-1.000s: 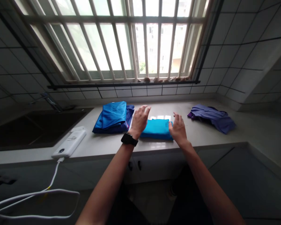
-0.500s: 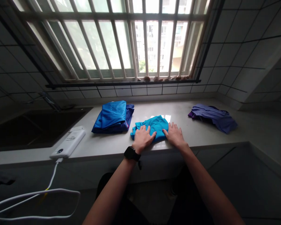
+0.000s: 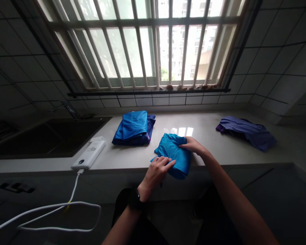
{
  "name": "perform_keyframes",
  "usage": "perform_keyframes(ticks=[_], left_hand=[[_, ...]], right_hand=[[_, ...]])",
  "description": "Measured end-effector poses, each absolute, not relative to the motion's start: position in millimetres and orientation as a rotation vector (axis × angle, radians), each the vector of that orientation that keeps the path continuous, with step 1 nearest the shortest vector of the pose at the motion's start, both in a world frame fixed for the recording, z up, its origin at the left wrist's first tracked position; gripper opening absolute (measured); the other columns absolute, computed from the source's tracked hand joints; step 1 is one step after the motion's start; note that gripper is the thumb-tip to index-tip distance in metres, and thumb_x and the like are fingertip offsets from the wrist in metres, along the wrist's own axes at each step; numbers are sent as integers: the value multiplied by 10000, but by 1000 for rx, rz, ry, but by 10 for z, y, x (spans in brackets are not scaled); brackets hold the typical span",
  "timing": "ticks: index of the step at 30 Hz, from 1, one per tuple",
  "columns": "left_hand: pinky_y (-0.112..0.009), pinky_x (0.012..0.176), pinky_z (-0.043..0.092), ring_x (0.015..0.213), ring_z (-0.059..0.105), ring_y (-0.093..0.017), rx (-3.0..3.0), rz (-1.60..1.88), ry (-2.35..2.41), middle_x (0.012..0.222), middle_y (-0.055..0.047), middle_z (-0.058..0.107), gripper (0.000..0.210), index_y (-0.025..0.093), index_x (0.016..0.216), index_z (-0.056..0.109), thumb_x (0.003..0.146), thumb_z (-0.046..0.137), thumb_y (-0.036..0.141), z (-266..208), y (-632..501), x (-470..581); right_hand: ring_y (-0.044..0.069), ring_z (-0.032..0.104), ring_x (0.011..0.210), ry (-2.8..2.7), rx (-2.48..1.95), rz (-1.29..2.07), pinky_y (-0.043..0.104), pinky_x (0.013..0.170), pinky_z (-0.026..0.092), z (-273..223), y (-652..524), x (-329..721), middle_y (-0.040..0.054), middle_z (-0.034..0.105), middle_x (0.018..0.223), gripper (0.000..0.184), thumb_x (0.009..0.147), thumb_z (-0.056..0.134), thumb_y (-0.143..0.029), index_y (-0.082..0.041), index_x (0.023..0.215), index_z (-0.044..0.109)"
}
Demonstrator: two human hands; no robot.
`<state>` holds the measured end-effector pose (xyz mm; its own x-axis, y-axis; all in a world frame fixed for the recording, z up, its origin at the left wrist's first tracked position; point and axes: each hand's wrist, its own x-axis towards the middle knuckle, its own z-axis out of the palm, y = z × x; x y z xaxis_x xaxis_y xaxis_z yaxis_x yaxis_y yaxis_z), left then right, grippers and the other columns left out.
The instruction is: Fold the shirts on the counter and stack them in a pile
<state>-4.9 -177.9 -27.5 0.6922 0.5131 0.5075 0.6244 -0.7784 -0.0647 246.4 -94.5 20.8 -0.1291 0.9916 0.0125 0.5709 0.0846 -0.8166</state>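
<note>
A bright blue folded garment (image 3: 173, 149) is tilted at the counter's front edge, its lower part hanging out past it. My left hand (image 3: 156, 170), with a black watch on the wrist, grips its lower left edge. On the upper right side, my right hand (image 3: 193, 145) pinches the fabric, thumb in front and the other fingers partly hidden behind. Exactly what kind of garment it is cannot be made out. Just behind and to the left lies a folded stack of shiny blue clothes (image 3: 134, 125) over darker blue fabric.
The white countertop (image 3: 193, 119) runs below a barred window (image 3: 153, 51). A dark sink (image 3: 48, 136) and a white power bank (image 3: 90, 154) with a looping white cable (image 3: 73, 190) are at left. Purple clothes (image 3: 247, 131) lie at right.
Both hands were flat on the blue garment; now they grip its edges. The garment has been lifted, tilted and drawn toward me over the counter edge. The view has shifted slightly left.
</note>
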Motion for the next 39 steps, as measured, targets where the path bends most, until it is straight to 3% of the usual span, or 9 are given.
perform_keyframes(ticks=[6,10,13,17,21,25,30,34,39], left_hand=[[-399,905,547,1123,675,-246,-2369,-961,-861,1212,-103,754,335,226,1273,697,1024,508,107,178,-1658,-442],[-415,983,529,1193,649,-261,-2122,-1077,-1044,1251,-96,733,439,244,1268,715,975,468,29,826,-1295,-781],[-425,1021,525,1181,647,-275,-2040,-1079,-1309,1257,-97,709,529,232,1285,711,896,453,-18,1121,-900,-992],[-384,1029,531,1158,670,-279,-2230,-737,-1736,1252,-112,702,580,216,1292,708,795,506,-4,873,-422,-1155],[-452,1108,491,1293,616,-328,-2204,-685,-1907,1407,-147,643,671,216,1474,576,808,576,132,324,-275,-1190],[-480,1120,466,1319,593,-361,-2147,-742,-1890,1407,-192,635,642,167,1497,544,855,553,187,142,-345,-1172],[-508,1180,386,1349,564,-379,-2030,-840,-1840,1410,-229,625,557,106,1432,574,910,578,301,198,-386,-1145],[-514,1203,362,1358,565,-357,-2041,-910,-1798,1412,-206,645,452,124,1340,611,926,576,303,200,-410,-1166],[-556,1234,324,1285,623,-298,-2208,-898,-1667,1312,-51,727,346,299,1254,660,978,459,244,246,-543,-1178]], right_hand=[[243,705,851,-1673,-978,1175,384,808,592,725,-757,1970,45,752,879,351,660,854,-383,-181,914,720],[247,689,924,-1672,-761,927,415,878,590,1346,-187,1450,42,734,947,457,690,840,-404,-178,1058,689],[295,640,1149,-1674,-941,560,479,1032,534,1644,217,1057,103,700,1199,530,833,710,-349,-166,1319,605],[348,513,1379,-1796,-1381,265,506,1157,436,1504,324,624,216,504,1525,606,918,514,-187,-66,1509,453],[289,389,1520,-2169,-1396,314,441,1230,371,987,175,360,142,396,1673,557,1007,415,-223,-135,1555,463],[295,293,1580,-2331,-1440,364,537,1278,271,703,147,252,76,403,1689,524,1067,370,-358,-225,1559,494],[260,310,1570,-2308,-1217,100,511,1310,174,829,206,106,74,414,1683,587,1001,415,-170,-235,1583,466],[273,249,1599,-2406,-1219,172,527,1285,247,931,377,-72,52,340,1725,702,945,485,-119,-240,1629,386],[326,370,1537,-2463,-1448,262,594,1245,303,972,697,-196,143,493,1623,460,1042,447,-266,-146,1465,581]])
